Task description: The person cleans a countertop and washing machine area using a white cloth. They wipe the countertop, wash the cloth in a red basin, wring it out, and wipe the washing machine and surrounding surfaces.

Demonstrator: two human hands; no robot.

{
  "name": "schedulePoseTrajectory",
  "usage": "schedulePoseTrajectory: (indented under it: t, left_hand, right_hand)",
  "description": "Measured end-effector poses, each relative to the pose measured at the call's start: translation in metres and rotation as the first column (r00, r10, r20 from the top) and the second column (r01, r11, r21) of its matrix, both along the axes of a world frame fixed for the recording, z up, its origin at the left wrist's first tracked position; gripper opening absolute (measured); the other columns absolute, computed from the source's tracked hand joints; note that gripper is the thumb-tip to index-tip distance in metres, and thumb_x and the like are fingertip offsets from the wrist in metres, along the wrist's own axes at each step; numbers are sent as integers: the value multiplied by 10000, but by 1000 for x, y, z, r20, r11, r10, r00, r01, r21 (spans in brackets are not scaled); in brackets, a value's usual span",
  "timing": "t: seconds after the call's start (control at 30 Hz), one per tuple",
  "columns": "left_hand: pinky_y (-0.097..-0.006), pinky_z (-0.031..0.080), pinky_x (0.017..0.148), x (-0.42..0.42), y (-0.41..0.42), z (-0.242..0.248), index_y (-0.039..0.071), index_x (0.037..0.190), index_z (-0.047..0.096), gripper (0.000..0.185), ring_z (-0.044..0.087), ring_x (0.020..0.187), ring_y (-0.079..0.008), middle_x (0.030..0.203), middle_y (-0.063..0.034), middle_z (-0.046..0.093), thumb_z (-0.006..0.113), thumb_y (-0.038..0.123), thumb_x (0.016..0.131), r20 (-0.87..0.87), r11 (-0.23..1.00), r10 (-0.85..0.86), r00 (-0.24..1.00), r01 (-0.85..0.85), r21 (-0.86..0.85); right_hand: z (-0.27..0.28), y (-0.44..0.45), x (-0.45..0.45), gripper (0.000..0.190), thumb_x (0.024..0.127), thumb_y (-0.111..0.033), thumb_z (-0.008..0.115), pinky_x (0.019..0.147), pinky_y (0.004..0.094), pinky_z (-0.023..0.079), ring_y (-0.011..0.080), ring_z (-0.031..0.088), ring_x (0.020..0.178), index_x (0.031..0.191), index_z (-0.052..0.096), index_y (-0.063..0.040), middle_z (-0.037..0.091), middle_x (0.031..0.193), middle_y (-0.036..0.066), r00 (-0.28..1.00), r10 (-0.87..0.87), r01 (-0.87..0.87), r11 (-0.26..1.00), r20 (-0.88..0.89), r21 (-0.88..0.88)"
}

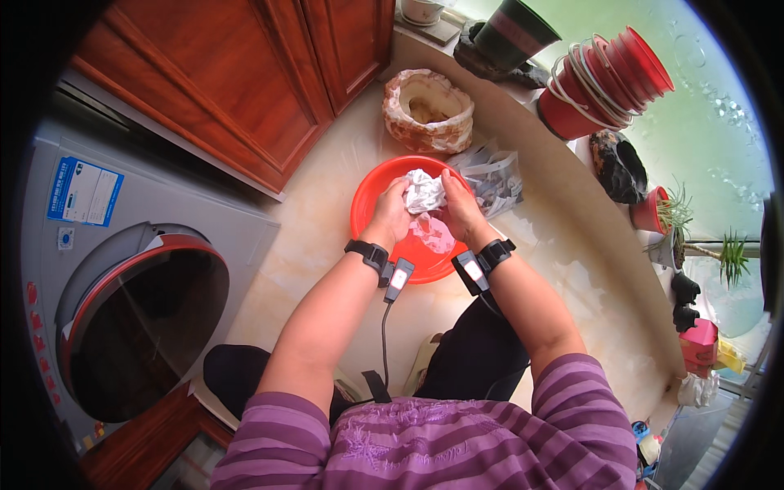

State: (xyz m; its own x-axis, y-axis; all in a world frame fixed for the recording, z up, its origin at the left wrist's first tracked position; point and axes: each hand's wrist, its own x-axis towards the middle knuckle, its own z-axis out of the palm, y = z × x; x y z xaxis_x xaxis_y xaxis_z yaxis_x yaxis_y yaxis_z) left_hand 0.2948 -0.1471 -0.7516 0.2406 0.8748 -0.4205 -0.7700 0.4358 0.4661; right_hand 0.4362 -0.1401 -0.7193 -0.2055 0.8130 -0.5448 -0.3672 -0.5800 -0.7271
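Observation:
Between my two hands is a crumpled white cloth (425, 192), held above a round red plastic basin (404, 260) on the floor. My left hand (392, 211) grips its left side, and my right hand (460, 208) grips its right side. Below the white cloth, a pink cloth (435, 234) lies in the basin. Each wrist wears a black strap with a small device on a cable. The fingertips are partly hidden by the white cloth.
A front-loading washing machine (251, 245) stands at the left beside red-brown wooden cabinets (245, 79). Beyond the basin are a rough stone-like pot (429, 131) and a clear plastic bag (499, 177). Stacked red buckets (603, 86) and potted plants (652, 211) line the right ledge.

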Motion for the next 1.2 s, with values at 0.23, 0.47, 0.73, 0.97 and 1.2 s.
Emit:
schedulePoseTrajectory:
  t: [0.23, 0.47, 0.73, 0.97, 1.2]
  left_hand:
    - [-354, 521, 774, -11, -5, 17, 76, 1075, 515, 191, 586, 946, -207, 1053, -84, 568, 535, 165, 907, -324, 998, 38, 945, -17, 67]
    - [-301, 392, 894, -24, -8, 49, 88, 1123, 560, 275, 552, 990, -128, 1057, -68, 597, 515, 281, 932, -293, 992, -121, 948, 105, -67]
    - [-316, 505, 791, -25, 4, 37, 86, 1100, 496, 167, 587, 857, -135, 996, -42, 596, 452, 176, 966, -246, 990, 82, 966, -50, 134]
    - [-228, 456, 659, -42, 7, 14, 102, 1057, 529, 164, 538, 714, -117, 893, -21, 573, 437, 211, 977, -400, 994, 60, 914, -16, 113]
    - [-518, 197, 1023, -30, -6, 44, 232, 1284, 407, 458, 319, 1246, -281, 1321, -80, 382, 444, 503, 916, -582, 990, -105, 807, 32, -134]
  right_hand:
    - [25, 0, 13, 346, 936, -260, 522, 925, 402, 421, 190, 557, 1049, 1233, 478, -87, 582, 1158, 49, 994, 99, -93, 988, -47, 121]
    - [38, 18, 27, 277, 924, -182, 541, 853, 313, 469, 150, 578, 976, 1167, 506, -54, 598, 1067, 30, 970, 233, -242, 937, 67, 252]
    - [37, 22, 30, 195, 929, -188, 535, 748, 300, 479, 126, 588, 841, 1072, 555, -58, 616, 994, 28, 986, 152, -164, 966, 74, 198]
    - [63, 16, 24, 391, 908, -251, 554, 958, 458, 415, 259, 553, 1089, 1232, 488, -42, 588, 1170, 93, 881, 52, 9, 992, -471, 126]
    - [36, 31, 29, 268, 842, -122, 642, 730, 305, 496, 138, 602, 817, 1080, 570, -23, 631, 959, 44, 920, 332, -379, 891, 211, 251]
